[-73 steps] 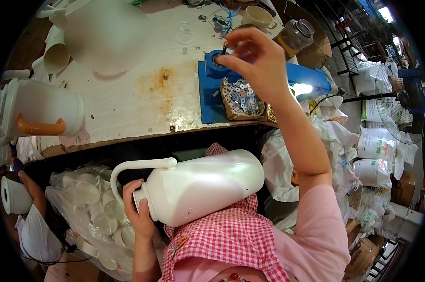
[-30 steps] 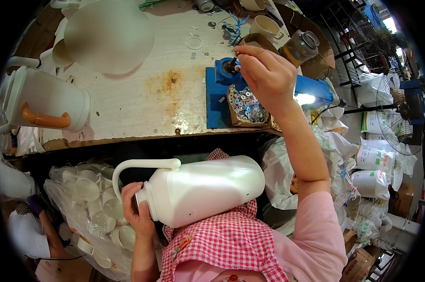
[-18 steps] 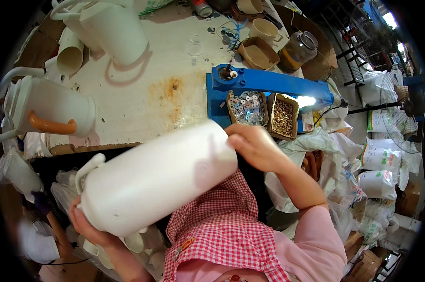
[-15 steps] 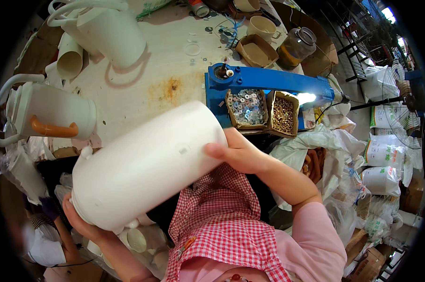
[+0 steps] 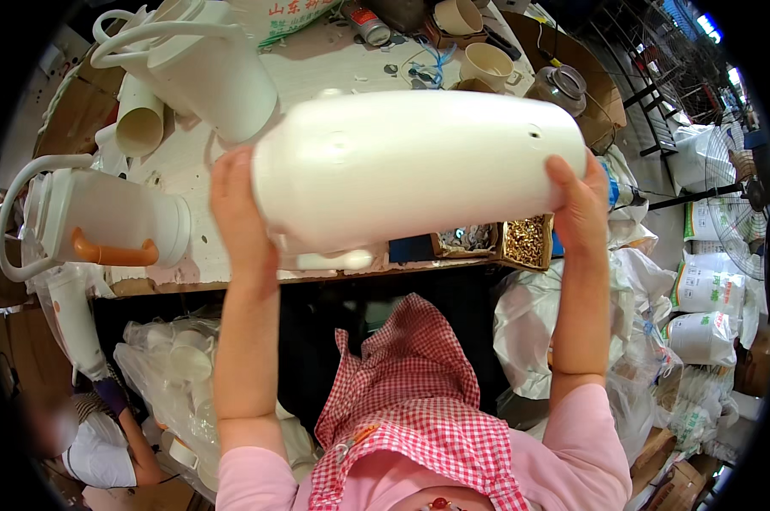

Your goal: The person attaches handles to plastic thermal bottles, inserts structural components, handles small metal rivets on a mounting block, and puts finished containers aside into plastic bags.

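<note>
A large white plastic bucket-like container (image 5: 419, 162) lies on its side in the air over the table, held between my two hands. My left hand (image 5: 243, 213) grips its left end, where a rim and a white projecting part show. My right hand (image 5: 582, 200) clasps the right end, with the thumb on the wall below a small dark hole. Behind the container, most of a blue bench tool is hidden. Below its edge, a cardboard box of washers (image 5: 466, 238) and a box of brass-coloured small fittings (image 5: 527, 242) partly show.
At left stand white containers with handles, one with an orange handle (image 5: 114, 249). A cup (image 5: 489, 66) and a glass jar (image 5: 560, 88) are at the back right. Plastic bags (image 5: 525, 328) hang at the table's right. A co-worker (image 5: 104, 447) with a purple glove is at lower left.
Both hands have raised the container away from me and to the right, turning it nearly level. The small hole has come into view, and the container now covers most of the blue tool.
</note>
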{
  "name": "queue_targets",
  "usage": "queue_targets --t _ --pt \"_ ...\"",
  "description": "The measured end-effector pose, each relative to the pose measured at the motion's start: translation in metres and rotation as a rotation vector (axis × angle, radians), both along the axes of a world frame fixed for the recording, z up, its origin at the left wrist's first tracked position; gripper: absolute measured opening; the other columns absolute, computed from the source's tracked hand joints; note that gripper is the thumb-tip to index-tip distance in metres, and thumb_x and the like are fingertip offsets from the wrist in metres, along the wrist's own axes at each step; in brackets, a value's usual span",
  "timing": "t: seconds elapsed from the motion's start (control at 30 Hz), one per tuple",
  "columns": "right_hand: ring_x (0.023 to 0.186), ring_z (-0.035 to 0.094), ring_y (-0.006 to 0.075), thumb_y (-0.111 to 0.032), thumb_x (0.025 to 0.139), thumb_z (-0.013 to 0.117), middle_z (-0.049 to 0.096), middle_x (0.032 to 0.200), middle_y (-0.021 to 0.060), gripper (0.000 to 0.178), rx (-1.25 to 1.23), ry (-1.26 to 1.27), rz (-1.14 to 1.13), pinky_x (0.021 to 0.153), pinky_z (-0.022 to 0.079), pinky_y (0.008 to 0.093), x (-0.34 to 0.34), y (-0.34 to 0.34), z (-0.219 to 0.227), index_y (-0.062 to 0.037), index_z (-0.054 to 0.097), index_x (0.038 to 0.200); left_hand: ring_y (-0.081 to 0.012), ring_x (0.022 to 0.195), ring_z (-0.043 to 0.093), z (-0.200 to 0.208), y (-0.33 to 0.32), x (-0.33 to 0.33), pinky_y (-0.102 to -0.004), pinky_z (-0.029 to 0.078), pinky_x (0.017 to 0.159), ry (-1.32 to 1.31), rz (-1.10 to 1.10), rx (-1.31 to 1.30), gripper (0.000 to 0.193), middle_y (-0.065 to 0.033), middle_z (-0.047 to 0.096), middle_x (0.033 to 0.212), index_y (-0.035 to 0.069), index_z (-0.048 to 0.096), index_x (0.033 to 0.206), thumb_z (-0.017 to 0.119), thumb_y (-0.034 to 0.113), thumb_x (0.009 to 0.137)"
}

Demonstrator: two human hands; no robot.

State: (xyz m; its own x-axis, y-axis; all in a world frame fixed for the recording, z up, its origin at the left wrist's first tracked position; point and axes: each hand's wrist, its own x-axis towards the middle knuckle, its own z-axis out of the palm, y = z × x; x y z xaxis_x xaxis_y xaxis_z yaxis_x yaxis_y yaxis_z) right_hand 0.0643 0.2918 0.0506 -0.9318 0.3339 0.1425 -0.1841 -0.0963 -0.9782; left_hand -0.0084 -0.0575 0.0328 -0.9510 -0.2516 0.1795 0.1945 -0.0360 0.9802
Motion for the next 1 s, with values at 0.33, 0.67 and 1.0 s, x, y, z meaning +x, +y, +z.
queue_targets --t 0.33,0.67,1.0 --pt "0.099 0.068 0.0177 -0.025 0.088 0.079 0.07 0.114 0.0125 0.052 0.022 -0.089 -0.058 0.09 0.053 0.0307 0.012 0.063 -0.015 0.0058 0.059 0.124 -0.012 0.089 0.059 -0.024 0.063 -0.01 -0.0288 0.049 0.081 -0.131 -0.1 0.158 0.025 -0.0057 0.065 0.099 -0.001 0.063 0.108 0.052 0.021 0.102" --pt "0.097 0.068 0.0176 -0.025 0.09 0.077 0.07 0.113 0.0128 0.049 0.032 -0.128 -0.036 0.087 0.054 0.0314 0.012 0.061 -0.009 0.006 0.06 0.123 -0.0138 0.089 0.059 -0.022 0.066 -0.012 -0.0299 0.049 0.081 -0.186 -0.097 0.132 0.027 -0.0072 0.065 0.1 -0.001 0.063 0.109 0.052 0.023 0.102" --pt "0.098 0.069 0.0183 -0.026 0.092 0.074 0.07 0.114 0.0114 0.047 0.068 -0.223 0.059 0.085 0.056 0.0334 0.014 0.064 -0.005 0.0052 0.062 0.125 -0.0188 0.101 0.06 -0.054 0.056 -0.022 -0.0342 0.046 0.093 -0.13 -0.133 -0.18 0.033 -0.007 0.064 0.113 0.001 0.064 0.116 0.052 0.029 0.102"
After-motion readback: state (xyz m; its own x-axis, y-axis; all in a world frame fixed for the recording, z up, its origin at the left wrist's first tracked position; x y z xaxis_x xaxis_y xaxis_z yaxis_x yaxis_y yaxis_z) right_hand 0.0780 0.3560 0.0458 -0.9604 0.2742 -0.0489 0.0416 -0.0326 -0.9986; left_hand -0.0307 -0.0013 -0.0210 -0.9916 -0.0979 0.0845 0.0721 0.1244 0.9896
